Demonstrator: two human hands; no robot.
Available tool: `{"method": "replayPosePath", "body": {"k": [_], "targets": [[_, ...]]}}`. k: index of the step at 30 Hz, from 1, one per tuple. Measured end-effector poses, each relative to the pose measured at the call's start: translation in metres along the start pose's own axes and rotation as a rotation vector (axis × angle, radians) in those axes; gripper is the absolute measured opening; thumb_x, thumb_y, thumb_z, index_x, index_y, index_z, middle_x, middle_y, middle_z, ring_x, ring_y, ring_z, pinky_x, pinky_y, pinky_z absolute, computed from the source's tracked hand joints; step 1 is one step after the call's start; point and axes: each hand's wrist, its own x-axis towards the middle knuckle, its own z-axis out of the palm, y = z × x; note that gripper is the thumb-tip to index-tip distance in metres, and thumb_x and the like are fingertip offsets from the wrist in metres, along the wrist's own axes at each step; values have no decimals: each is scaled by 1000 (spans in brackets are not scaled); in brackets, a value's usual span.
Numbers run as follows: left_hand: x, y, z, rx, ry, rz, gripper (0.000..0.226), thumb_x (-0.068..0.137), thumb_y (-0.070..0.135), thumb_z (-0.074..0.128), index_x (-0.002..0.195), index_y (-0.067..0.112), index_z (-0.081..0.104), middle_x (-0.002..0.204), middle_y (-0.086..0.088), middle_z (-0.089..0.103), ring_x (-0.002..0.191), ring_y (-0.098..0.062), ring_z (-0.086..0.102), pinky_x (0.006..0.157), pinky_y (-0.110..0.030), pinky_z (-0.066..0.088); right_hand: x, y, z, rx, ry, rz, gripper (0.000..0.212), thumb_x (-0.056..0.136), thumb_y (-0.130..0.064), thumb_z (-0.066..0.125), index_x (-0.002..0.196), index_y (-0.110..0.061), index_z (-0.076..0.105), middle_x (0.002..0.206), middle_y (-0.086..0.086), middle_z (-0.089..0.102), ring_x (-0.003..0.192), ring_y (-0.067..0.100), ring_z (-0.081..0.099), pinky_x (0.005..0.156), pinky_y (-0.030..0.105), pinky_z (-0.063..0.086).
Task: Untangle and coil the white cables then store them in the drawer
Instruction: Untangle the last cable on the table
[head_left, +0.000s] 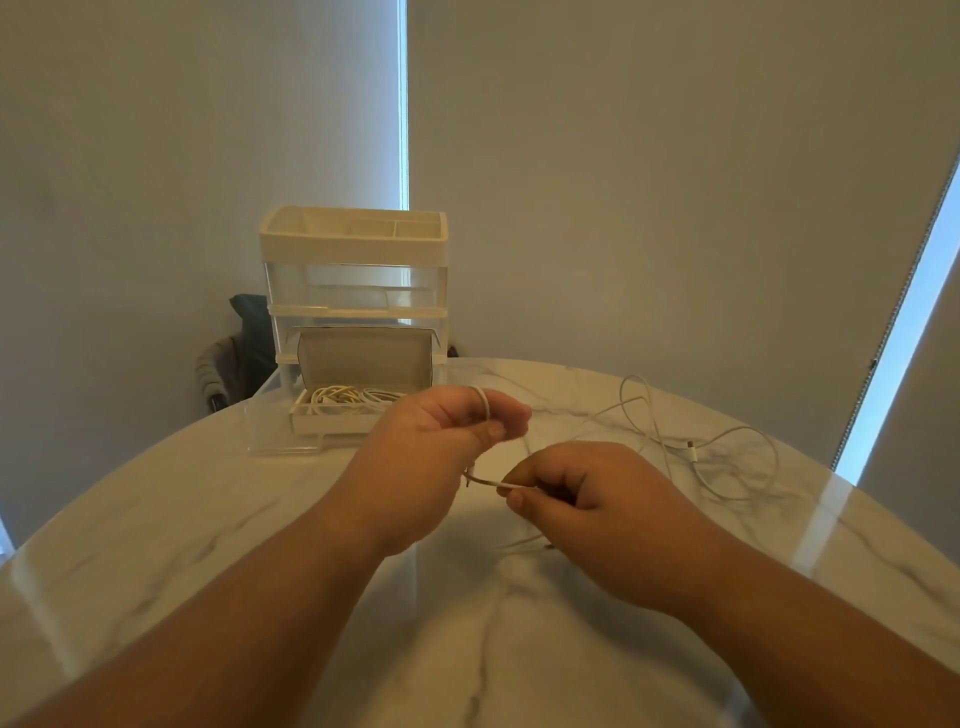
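Your left hand (447, 431) curls around a loop of white cable (485, 405) wound over its fingers. Your right hand (582, 499) pinches the same cable at 5 o'clock from the left. Loose cable (693, 452) sprawls on the table (208, 519) at 2 o'clock. Coiled cables (340, 397) sit in the open drawer (283, 441) at 11 o'clock.

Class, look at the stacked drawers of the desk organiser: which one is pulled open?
The bottom drawer, drawn forward over the table, with coiled white cables inside. The drawers above sit pushed in.
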Motion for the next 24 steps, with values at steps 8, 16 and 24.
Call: {"method": "replayPosePath", "body": {"k": [8,16,24], "targets": [[-5,-7,9,555,-198,144,29,89,4,50,93,27,68,87,8,67,84,-5,61,78,-33,53,2,6,-2,65,71,57,14,90,-34,69,77,-33,72,65,-21,61,65,-3,55,57,11,40],[-9,-5,14,712,-297,86,27,102,28,41,90,15,60,83,0,58,78,-11,51,70,-30,43,3,10,-13,34,119,83,11,87,-37,73,77,-32,72,68,-17,63,62,-3,55,53,13,42],[-6,-8,11,865,-350,26,29,103,38,36,100,25,62,95,5,61,87,-11,56,82,-35,49,5,16,-17,-35,93,91,6,88,-30,72,84,-33,71,79,-16,67,77,-2,61,66,17,48]]}}
